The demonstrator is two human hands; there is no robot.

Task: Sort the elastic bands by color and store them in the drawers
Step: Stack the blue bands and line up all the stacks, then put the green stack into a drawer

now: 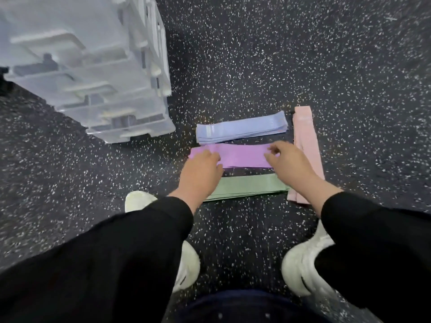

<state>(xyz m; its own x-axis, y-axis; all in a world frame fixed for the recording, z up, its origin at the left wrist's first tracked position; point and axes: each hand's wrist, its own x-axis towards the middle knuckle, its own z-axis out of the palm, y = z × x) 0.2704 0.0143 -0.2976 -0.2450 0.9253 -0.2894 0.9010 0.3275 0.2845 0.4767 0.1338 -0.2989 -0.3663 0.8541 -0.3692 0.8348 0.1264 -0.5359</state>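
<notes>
Sorting done (four colour piles on speckled floor (303, 54)). Left hand (200, 169) and right hand (289, 162) rest on, ends maybe pinched, flat purple elastic-band stack (242, 155); next: lift together toward translucent plastic drawer unit (93, 66).

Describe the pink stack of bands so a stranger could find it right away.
Start at the clear plastic drawer unit on the speckled floor, then look right to four band stacks. The pink stack is the rightmost and the only one lying lengthwise, away from the person.
</notes>
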